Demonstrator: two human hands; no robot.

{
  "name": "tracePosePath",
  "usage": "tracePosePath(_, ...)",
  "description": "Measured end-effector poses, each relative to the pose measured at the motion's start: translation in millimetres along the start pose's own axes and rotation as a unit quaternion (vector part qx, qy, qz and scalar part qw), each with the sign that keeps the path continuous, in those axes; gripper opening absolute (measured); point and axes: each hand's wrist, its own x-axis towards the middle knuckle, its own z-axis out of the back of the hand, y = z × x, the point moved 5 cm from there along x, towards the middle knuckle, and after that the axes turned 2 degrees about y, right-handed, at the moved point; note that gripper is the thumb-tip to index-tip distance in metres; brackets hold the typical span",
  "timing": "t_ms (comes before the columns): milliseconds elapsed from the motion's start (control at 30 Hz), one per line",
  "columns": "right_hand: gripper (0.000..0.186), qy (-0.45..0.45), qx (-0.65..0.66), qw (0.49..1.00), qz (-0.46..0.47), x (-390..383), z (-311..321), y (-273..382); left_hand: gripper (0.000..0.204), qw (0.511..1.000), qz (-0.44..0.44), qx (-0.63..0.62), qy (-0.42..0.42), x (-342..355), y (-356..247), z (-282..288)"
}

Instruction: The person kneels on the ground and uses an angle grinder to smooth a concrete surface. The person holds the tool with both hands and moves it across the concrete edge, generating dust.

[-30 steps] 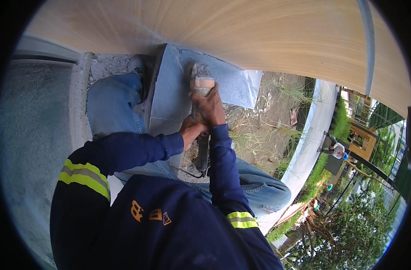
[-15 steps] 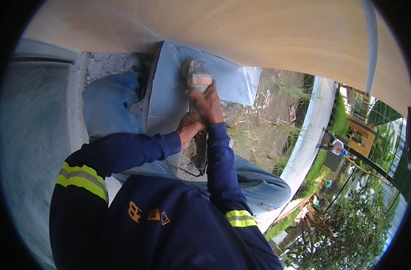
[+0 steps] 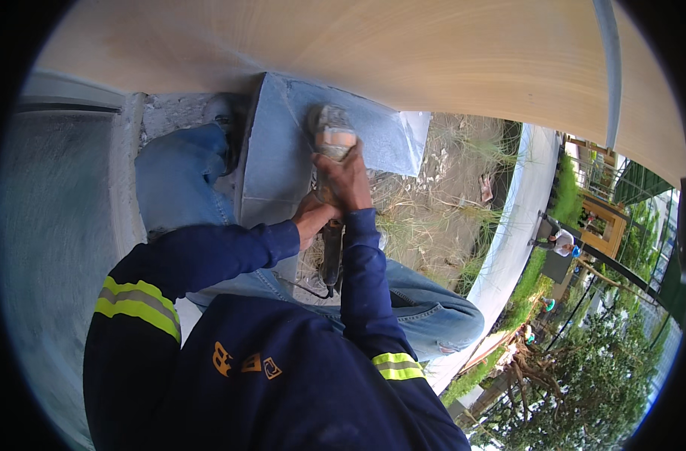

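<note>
Dusty and worn, an angle grinder [image 3: 335, 140] with an orange and grey head rests over a grey stone slab [image 3: 278, 161]. My right hand [image 3: 349, 179] wraps round its body just behind the head. Closer to me, my left hand [image 3: 313, 218] is closed round the grinder's rear part. The dark end of its handle, with a cord, sticks out below my hands. At the far side of the head the disc is blurred, and I cannot tell exactly where it touches the slab.
A tan wall [image 3: 343, 45] rises along the slab's far edge. My jean-clad knee [image 3: 179, 177] is at the left, beside a grey panel [image 3: 57, 195]. Dry grass and rubble [image 3: 441, 210] lie at the right, before a pale kerb [image 3: 501, 248]. A distant person [image 3: 563, 242] wears a blue helmet.
The grinder's head has turned slightly, and its rear end has shifted a little to the left. Both hands keep their hold. The whole view has moved slightly.
</note>
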Motion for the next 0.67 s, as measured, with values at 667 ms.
tracePosePath(667,0.067,0.024,0.027,0.999,-0.026,29,-12,9,0.030,0.999,0.017,0.001,-0.027,5,-32,7)
